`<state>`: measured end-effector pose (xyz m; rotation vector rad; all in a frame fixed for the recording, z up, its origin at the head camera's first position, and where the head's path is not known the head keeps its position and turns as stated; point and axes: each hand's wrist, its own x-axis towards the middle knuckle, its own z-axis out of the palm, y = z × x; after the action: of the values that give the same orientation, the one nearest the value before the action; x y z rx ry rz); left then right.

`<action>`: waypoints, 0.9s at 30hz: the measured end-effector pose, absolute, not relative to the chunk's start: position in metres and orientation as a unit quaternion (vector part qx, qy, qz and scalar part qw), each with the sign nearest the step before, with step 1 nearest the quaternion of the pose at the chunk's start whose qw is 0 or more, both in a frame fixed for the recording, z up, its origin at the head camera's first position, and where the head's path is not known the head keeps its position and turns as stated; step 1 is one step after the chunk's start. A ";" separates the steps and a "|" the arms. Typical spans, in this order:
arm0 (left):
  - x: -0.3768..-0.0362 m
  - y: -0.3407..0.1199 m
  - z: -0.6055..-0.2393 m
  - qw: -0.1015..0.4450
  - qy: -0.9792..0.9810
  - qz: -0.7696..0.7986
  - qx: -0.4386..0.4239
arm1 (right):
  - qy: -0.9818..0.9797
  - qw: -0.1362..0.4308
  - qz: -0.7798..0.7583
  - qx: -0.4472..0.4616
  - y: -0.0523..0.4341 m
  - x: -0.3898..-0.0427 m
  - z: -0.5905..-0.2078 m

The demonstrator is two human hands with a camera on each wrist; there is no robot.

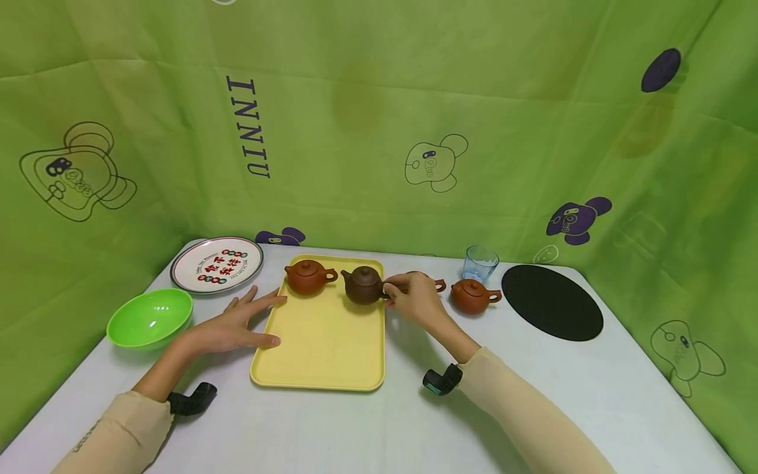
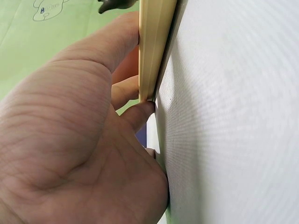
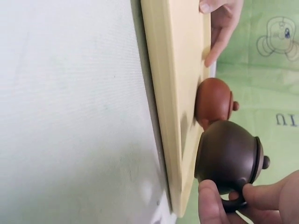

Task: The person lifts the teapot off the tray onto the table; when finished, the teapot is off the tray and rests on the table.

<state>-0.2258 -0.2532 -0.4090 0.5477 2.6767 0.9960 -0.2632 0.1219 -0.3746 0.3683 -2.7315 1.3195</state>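
By its handle, my right hand (image 1: 419, 301) pinches a dark brown teapot (image 1: 362, 286) over the far right part of the yellow tray (image 1: 322, 355). In the right wrist view, thumb and fingers grip the handle of this dark teapot (image 3: 229, 149); whether its base touches the tray I cannot tell. A reddish-brown teapot (image 1: 308, 278) sits on the tray's far left. My left hand (image 1: 231, 327) spreads its fingers against the tray's left edge. In the left wrist view, the thumb and fingertips touch the tray rim (image 2: 156, 42).
Right of the tray, another reddish-brown teapot (image 1: 441, 285) is mostly hidden behind my right hand. Beyond it stand a teapot (image 1: 472, 297), a blue glass (image 1: 480, 263) and a black round mat (image 1: 552, 303). A green bowl (image 1: 151, 319) and a decorated plate (image 1: 216, 265) are on the left.
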 end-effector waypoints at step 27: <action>-0.225 -0.255 -0.411 0.120 0.917 0.335 0.177 | -0.902 0.030 0.406 0.143 0.209 -0.221 -0.372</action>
<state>-0.2254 -0.2546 -0.4105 0.5179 2.6800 0.9796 -0.2211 0.2092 -0.3719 0.4404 -2.7816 1.2516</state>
